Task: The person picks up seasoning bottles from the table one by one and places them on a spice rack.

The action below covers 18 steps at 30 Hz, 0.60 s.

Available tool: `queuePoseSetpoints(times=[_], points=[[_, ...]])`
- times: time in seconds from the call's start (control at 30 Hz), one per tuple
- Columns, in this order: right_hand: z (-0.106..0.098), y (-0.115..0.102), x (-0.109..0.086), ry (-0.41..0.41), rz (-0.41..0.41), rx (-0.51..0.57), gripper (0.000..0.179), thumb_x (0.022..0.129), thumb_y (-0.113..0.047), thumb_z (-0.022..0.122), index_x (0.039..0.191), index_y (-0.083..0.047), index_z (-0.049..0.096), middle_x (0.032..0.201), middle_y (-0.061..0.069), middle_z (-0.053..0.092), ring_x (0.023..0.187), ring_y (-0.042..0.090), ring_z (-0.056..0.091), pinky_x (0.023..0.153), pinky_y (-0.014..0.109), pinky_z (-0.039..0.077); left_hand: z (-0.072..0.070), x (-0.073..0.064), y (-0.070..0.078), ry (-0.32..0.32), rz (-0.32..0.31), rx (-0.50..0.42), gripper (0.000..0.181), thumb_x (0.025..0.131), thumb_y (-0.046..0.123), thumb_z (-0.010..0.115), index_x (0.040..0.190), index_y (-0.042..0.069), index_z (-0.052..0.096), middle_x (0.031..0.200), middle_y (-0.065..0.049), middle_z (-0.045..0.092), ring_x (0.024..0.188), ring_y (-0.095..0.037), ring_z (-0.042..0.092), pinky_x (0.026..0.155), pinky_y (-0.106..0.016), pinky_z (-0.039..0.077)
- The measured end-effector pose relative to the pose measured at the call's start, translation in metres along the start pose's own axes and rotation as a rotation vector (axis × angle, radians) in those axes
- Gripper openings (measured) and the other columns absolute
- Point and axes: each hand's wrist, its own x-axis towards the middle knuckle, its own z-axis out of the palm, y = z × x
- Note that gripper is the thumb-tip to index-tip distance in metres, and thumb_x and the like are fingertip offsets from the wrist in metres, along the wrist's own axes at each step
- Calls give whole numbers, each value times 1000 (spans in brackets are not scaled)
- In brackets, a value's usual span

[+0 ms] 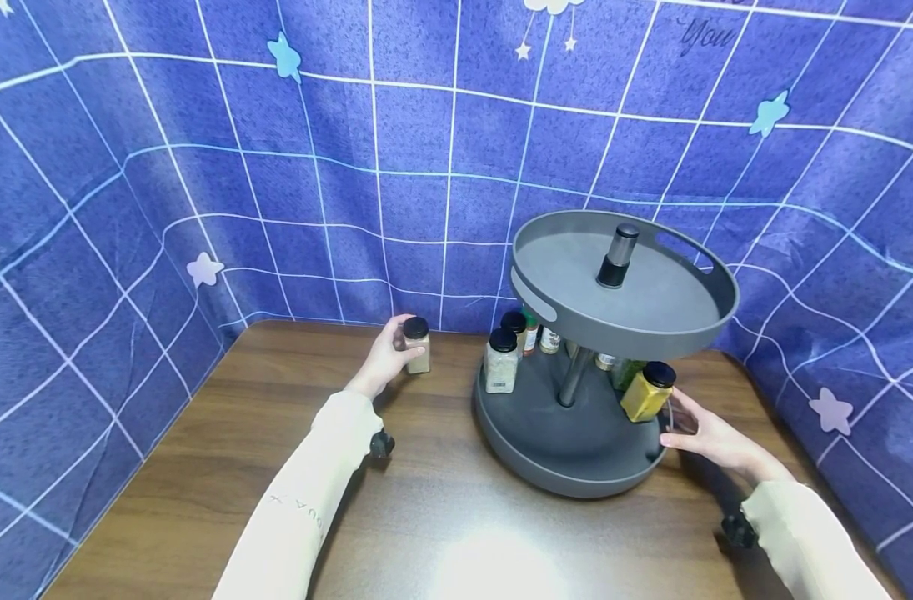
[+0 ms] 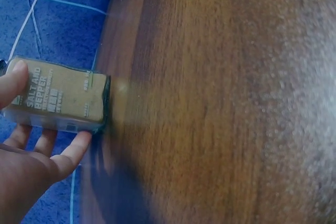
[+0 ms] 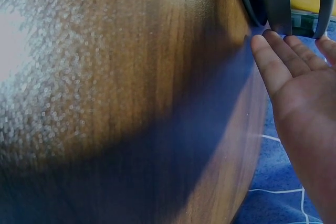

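My left hand [image 1: 384, 360] grips a spice jar [image 1: 418, 354] with a black lid at the back of the table. In the left wrist view the jar [image 2: 60, 95] reads "SALT AND PEPPER", and my thumb and fingers hold its sides. To the right stands a grey two-tier turntable rack [image 1: 561, 467]. My right hand [image 1: 714, 433] touches the right rim of its lower tier with extended fingers; in the right wrist view the fingertips meet the rim beside a cut-out handle [image 3: 281, 3]. A yellow spice jar [image 1: 644, 400] with a black lid stands just inside that rim.
The lower tier also carries a white-filled jar [image 1: 500, 371], another black-lidded jar [image 1: 513, 323] and several small bottles towards the back, partly hidden by the upper tier [image 1: 576, 287]. A blue gridded cloth [image 1: 336, 192] hangs behind the wooden table [image 1: 396, 483].
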Motion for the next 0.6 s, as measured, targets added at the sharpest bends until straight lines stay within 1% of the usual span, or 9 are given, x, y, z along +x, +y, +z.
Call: queuePoseSetpoints(times=[0.2, 0.4, 0.6], points=[[0, -1, 0, 2, 7, -9, 87, 88, -12, 66, 147, 8, 6, 145, 38, 22, 125, 55, 34, 88, 11, 39, -1, 1, 0, 13, -16, 30, 61, 79, -2, 70, 133, 11, 43, 117, -21, 57, 107, -32, 54, 96, -46, 43], [0, -1, 0, 6, 12, -15, 86, 88, -13, 66, 147, 7, 7, 145, 38, 22, 125, 55, 35, 89, 13, 40, -1, 2, -1, 15, -19, 30, 61, 79, -3, 69, 133, 10, 43, 119, -21, 57, 109, -35, 54, 98, -47, 43], [0, -1, -1, 7, 20, -17, 86, 88, -14, 66, 147, 7, 7, 145, 38, 22, 125, 56, 34, 88, 11, 39, -1, 3, 0, 13, -17, 44, 60, 79, -4, 69, 132, 10, 44, 119, -22, 58, 109, -35, 54, 98, -47, 43]])
